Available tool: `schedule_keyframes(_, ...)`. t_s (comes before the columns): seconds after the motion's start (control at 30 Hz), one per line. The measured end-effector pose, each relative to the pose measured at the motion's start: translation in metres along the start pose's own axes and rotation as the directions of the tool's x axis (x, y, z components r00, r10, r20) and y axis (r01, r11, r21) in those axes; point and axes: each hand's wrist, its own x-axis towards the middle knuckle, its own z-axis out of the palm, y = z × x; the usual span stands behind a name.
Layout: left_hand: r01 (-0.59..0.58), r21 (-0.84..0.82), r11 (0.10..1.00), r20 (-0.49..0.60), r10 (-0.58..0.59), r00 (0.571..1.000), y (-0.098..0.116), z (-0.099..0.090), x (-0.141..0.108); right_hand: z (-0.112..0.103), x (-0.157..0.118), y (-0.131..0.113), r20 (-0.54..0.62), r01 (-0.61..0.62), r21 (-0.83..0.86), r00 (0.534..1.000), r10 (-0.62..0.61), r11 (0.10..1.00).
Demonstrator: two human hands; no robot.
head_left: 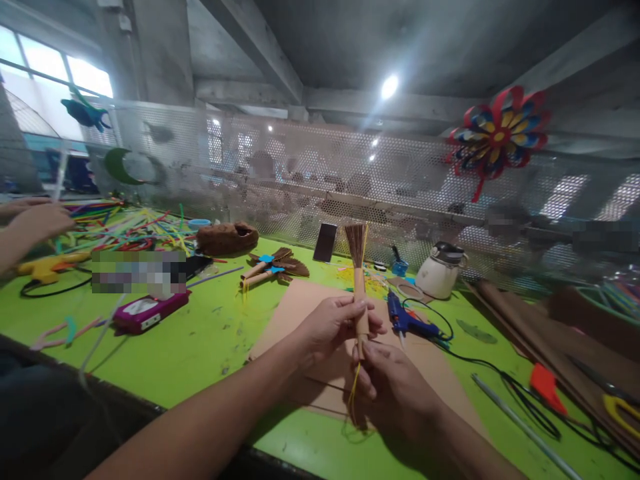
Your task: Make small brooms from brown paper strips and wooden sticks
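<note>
Upright between my hands is a small broom-like bundle (355, 250), with brown bristles at the top and a tan wrapped handle. A yellow string (354, 393) hangs from its lower end. My left hand (333, 327) is closed round the middle of the handle. Lower down, my right hand (395, 377) pinches the handle's bottom end with thumb and fingers. Beneath both hands lies a tan cardboard sheet (285, 313). Just right of the bundle, a blue glue gun (413, 320) rests on the sheet's edge.
Two brown fan-shaped pieces (275, 267) with tan handles lie to the left. A phone (325, 241) leans against the mesh behind. On the right are a white kettle (440, 272), a metal rod (520, 423) and yellow-handled scissors (623, 413). Another person's hands (37, 223) are at far left.
</note>
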Motion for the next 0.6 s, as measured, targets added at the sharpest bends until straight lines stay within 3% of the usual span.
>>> schedule_keyframes(0.23,0.018,-0.077,0.997,-0.019,-0.020,1.000,-0.004,0.000,0.002,0.002,0.000,0.000,0.048,-0.034,0.039,0.998,0.032,0.999)
schedule_keyframes(0.3,0.019,-0.052,0.998,-0.060,-0.022,0.998,-0.005,-0.001,0.003,0.000,0.002,0.001,-0.004,-0.012,-0.039,1.000,0.012,0.999)
schedule_keyframes(0.37,-0.004,-0.019,1.000,-0.107,0.002,0.994,-0.005,-0.005,0.006,-0.004,0.004,0.000,-0.123,0.041,-0.229,0.990,-0.070,0.972)
schedule_keyframes(0.47,-0.059,-0.001,0.998,-0.213,0.057,0.975,-0.007,-0.011,0.011,-0.008,0.004,-0.007,-0.275,0.121,-0.628,0.890,-0.365,0.769)
schedule_keyframes(0.53,-0.078,0.000,0.997,-0.307,0.074,0.949,-0.009,-0.013,0.014,-0.007,0.002,-0.011,-0.209,0.171,-0.818,0.801,-0.561,0.549)
schedule_keyframes(0.6,-0.093,0.005,0.996,-0.385,0.088,0.919,-0.011,-0.014,0.016,-0.004,-0.001,-0.012,-0.062,0.230,-0.905,0.761,-0.646,0.359)
